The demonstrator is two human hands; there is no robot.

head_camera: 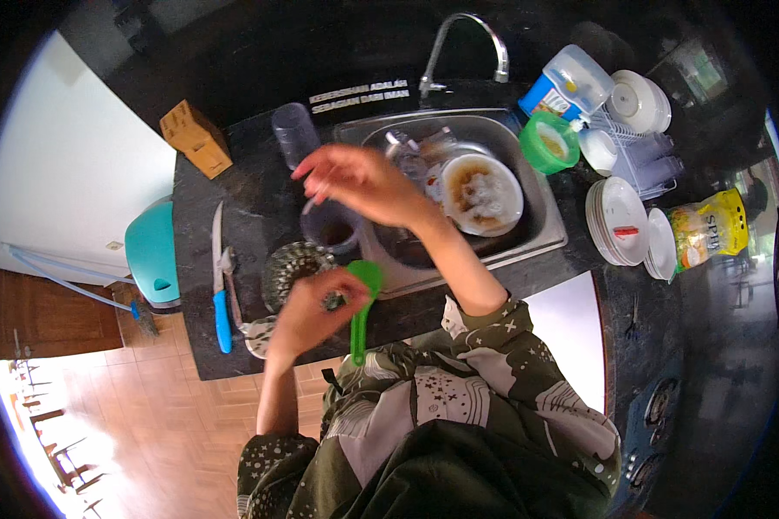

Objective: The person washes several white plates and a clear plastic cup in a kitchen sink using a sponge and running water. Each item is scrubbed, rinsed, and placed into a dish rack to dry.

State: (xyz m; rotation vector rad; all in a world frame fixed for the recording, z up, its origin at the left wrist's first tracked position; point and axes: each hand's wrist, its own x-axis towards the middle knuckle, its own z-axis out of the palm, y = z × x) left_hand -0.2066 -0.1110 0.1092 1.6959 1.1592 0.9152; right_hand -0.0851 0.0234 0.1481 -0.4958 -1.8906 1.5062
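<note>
My left hand (315, 305) grips a green plastic scoop (361, 311) with a long handle, over the counter's front part beside a ridged glass bowl (298, 266). My right hand (357, 178), slightly blurred, is raised with fingers bent and apart above the sink's left edge; nothing shows in it. Below it stands a clear purplish pitcher (331, 227) with dark liquid inside. In the steel sink (539, 207) a white bowl (482, 194) holds brownish, foamy water, beside clear items partly hidden. A mug (258, 337) with a dark pattern is partly behind my left wrist.
On the left lie a blue-handled knife (221, 305), a spoon (229, 272) and a cardboard box (197, 139). A clear tumbler (295, 133) stands behind. Right of the sink are a green tub (548, 143), a dish rack (630, 143), stacked plates (620, 220) and a yellow pouch (711, 227). A faucet (467, 23) arches behind.
</note>
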